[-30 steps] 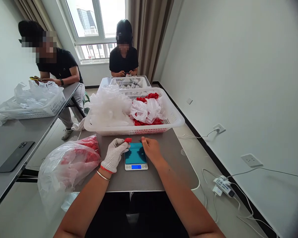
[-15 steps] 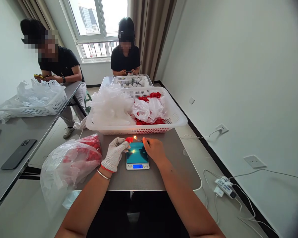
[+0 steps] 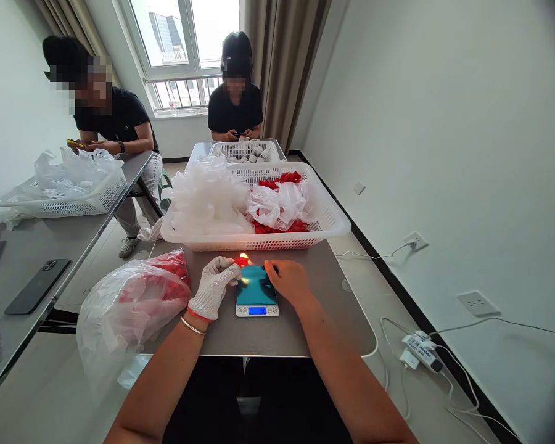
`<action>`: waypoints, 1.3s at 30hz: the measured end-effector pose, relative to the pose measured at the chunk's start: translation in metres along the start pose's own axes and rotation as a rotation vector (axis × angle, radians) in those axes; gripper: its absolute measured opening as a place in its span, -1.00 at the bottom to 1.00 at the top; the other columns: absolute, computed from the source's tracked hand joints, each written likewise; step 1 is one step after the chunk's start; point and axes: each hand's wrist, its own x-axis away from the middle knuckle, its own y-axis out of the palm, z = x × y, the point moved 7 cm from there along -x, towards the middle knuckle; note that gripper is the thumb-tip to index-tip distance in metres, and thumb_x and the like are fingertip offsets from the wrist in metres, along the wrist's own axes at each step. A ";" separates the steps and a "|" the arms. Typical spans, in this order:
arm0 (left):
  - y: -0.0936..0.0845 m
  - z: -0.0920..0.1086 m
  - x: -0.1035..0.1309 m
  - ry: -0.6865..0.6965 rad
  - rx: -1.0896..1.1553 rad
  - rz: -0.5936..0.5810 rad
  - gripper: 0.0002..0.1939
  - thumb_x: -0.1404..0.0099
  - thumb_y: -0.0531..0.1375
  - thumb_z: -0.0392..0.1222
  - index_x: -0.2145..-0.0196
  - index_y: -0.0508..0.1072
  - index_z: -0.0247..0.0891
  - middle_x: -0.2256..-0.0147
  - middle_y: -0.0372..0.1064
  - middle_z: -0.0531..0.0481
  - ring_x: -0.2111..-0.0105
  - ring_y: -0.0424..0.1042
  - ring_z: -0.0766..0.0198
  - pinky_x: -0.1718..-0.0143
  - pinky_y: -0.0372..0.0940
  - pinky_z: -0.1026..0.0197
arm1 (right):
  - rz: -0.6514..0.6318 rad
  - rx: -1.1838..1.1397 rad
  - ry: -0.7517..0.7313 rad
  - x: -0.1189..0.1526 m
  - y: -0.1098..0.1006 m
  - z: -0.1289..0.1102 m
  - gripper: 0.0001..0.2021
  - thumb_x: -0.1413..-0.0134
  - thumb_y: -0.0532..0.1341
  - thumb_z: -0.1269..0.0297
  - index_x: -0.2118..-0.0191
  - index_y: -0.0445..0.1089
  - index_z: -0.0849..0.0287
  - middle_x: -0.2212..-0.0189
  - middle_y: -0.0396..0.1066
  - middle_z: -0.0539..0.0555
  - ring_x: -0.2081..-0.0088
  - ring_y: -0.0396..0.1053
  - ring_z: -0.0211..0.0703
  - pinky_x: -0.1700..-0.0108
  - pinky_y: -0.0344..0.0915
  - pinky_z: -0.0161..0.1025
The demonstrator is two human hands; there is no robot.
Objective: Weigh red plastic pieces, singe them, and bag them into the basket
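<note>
Flame (image 3: 243,255) shifts leftward since the previous frame: then in the gap between the hands, now at the upper edge of the red piece (image 3: 241,262). Left hand (image 3: 211,288), in a white knit glove with red cuff edging, pinches the red piece between thumb and fingers. Right hand (image 3: 287,280), bare, is closed around a small dark object (image 3: 264,267), mostly hidden by the grip. Red piece sits above the far left corner of the scale (image 3: 255,295); contact with its teal plate cannot be told. Scale rests on the grey table (image 3: 277,338), blue display lit. Left of the gloved hand: clear plastic bag (image 3: 106,314) containing red items. Beyond both hands: white basket (image 3: 332,223) holding plastic bags and red items.
</note>
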 end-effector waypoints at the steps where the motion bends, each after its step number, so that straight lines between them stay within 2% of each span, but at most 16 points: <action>1: 0.000 0.000 0.000 0.001 -0.004 0.002 -0.70 -0.04 0.42 -0.07 0.40 0.45 -0.30 0.54 0.48 0.02 0.56 0.41 0.40 0.53 0.28 0.38 | -0.011 -0.018 -0.011 0.000 0.000 -0.001 -0.48 -0.29 -0.05 0.09 0.62 0.37 0.17 0.64 0.37 0.06 0.56 0.16 -0.26 0.45 -0.15 -0.24; 7: 0.000 0.002 0.000 0.007 -0.036 -0.009 -0.70 -0.04 0.42 -0.06 0.40 0.47 -0.30 0.52 0.47 0.02 0.53 0.43 0.37 0.51 0.30 0.36 | 0.046 -0.011 0.016 -0.001 -0.001 0.003 -0.47 -0.31 -0.08 0.09 0.60 0.39 0.17 0.65 0.37 0.07 0.57 0.17 -0.24 0.45 -0.15 -0.23; 13: -0.002 0.002 -0.001 -0.003 -0.044 0.025 -0.66 -0.02 0.43 -0.03 0.40 0.45 -0.30 0.53 0.46 0.01 0.56 0.41 0.36 0.52 0.28 0.34 | -0.007 0.017 -0.051 0.001 0.006 0.001 -0.45 -0.31 -0.04 0.02 0.62 0.34 0.17 0.65 0.33 0.05 0.56 0.18 -0.24 0.46 -0.15 -0.23; 16: -0.004 0.001 -0.002 0.006 -0.048 0.021 -0.67 -0.07 0.40 -0.02 0.33 0.44 -0.28 0.52 0.46 0.03 0.54 0.41 0.37 0.51 0.28 0.35 | 0.034 -0.027 -0.044 0.000 0.001 0.005 -0.43 -0.36 -0.14 -0.03 0.51 0.37 0.16 0.58 0.37 0.07 0.51 0.26 -0.19 0.45 -0.07 -0.25; 18: -0.007 0.002 -0.003 0.027 -0.043 0.032 -0.67 -0.13 0.37 -0.01 0.26 0.43 -0.26 0.49 0.47 0.04 0.53 0.41 0.38 0.51 0.28 0.36 | 0.077 -0.048 -0.014 -0.003 -0.002 0.013 -0.48 -0.39 -0.15 0.01 0.32 0.42 0.19 0.45 0.45 0.12 0.42 0.34 -0.12 0.41 0.04 -0.25; 20: -0.008 0.005 -0.004 0.055 -0.033 0.040 -0.65 -0.16 0.35 -0.01 0.19 0.42 -0.24 0.44 0.49 0.03 0.50 0.42 0.38 0.50 0.28 0.37 | 0.101 -0.022 0.007 -0.006 -0.001 0.023 -0.58 -0.38 -0.09 0.10 0.12 0.42 0.25 0.28 0.48 0.20 0.27 0.40 -0.03 0.31 0.15 -0.21; 22: -0.008 0.007 -0.004 0.079 -0.014 0.034 -0.64 -0.17 0.34 -0.01 0.15 0.43 -0.23 0.40 0.50 0.02 0.47 0.43 0.38 0.50 0.29 0.38 | 0.090 0.044 0.021 -0.009 0.004 0.036 -0.65 -0.34 0.00 0.20 0.02 0.41 0.31 0.16 0.44 0.28 0.17 0.39 0.05 0.21 0.22 -0.15; 24: -0.007 0.009 -0.004 0.098 0.004 0.032 -0.64 -0.17 0.33 -0.01 0.14 0.44 -0.23 0.39 0.49 0.02 0.47 0.43 0.38 0.50 0.29 0.38 | 0.059 0.105 0.045 -0.010 0.012 0.049 -0.69 -0.29 0.06 0.26 0.04 0.45 0.30 0.14 0.40 0.32 0.16 0.37 0.09 0.16 0.25 -0.07; 27: -0.007 0.011 -0.004 0.116 0.008 0.035 -0.65 -0.16 0.32 -0.01 0.16 0.46 -0.23 0.40 0.49 0.03 0.48 0.42 0.37 0.51 0.30 0.37 | 0.064 0.110 0.078 -0.009 0.016 0.059 -0.74 -0.20 0.18 0.20 0.13 0.52 0.23 0.17 0.36 0.31 0.11 0.33 0.17 0.12 0.29 0.02; 29: -0.006 0.011 -0.003 0.115 -0.023 0.029 -0.65 -0.16 0.31 0.00 0.16 0.48 -0.24 0.40 0.49 0.02 0.47 0.42 0.36 0.50 0.31 0.36 | 0.166 0.043 0.071 -0.007 0.006 0.052 -0.72 -0.15 0.23 0.12 0.17 0.55 0.20 0.11 0.34 0.31 0.02 0.29 0.22 0.06 0.29 0.06; 32: 0.000 0.011 0.000 0.092 -0.128 -0.013 -0.63 -0.16 0.32 -0.01 0.12 0.48 -0.23 0.33 0.50 -0.02 0.41 0.45 0.32 0.47 0.35 0.34 | 0.343 -0.119 -0.057 0.000 -0.014 0.020 -0.73 -0.17 0.22 0.08 0.25 0.57 0.14 0.09 0.37 0.23 0.00 0.30 0.12 -0.05 0.24 0.04; 33: 0.002 0.011 0.001 0.082 -0.158 -0.024 -0.61 -0.14 0.33 -0.01 0.11 0.47 -0.22 0.29 0.50 -0.03 0.39 0.46 0.30 0.47 0.35 0.33 | 0.343 -0.180 -0.134 0.002 -0.017 0.006 -0.75 -0.18 0.22 0.09 0.25 0.57 0.12 0.13 0.40 0.19 0.03 0.32 0.07 -0.06 0.23 0.01; 36: 0.008 0.010 0.005 0.062 -0.183 -0.040 -0.62 -0.09 0.36 -0.02 0.16 0.45 -0.21 0.24 0.49 -0.03 0.36 0.46 0.27 0.51 0.34 0.33 | 0.228 -0.294 -0.309 0.007 -0.012 -0.031 -0.81 -0.15 0.27 0.11 0.24 0.57 0.07 0.25 0.47 0.10 0.13 0.36 -0.02 0.01 0.22 -0.05; 39: 0.012 0.008 0.006 0.066 -0.200 -0.064 -0.69 -0.09 0.36 -0.03 0.28 0.44 -0.22 0.32 0.47 -0.01 0.41 0.43 0.29 0.53 0.31 0.34 | 0.193 -0.307 -0.320 0.010 -0.005 -0.041 -0.84 -0.14 0.28 0.14 0.29 0.56 0.08 0.31 0.48 0.08 0.15 0.35 -0.03 0.07 0.19 -0.08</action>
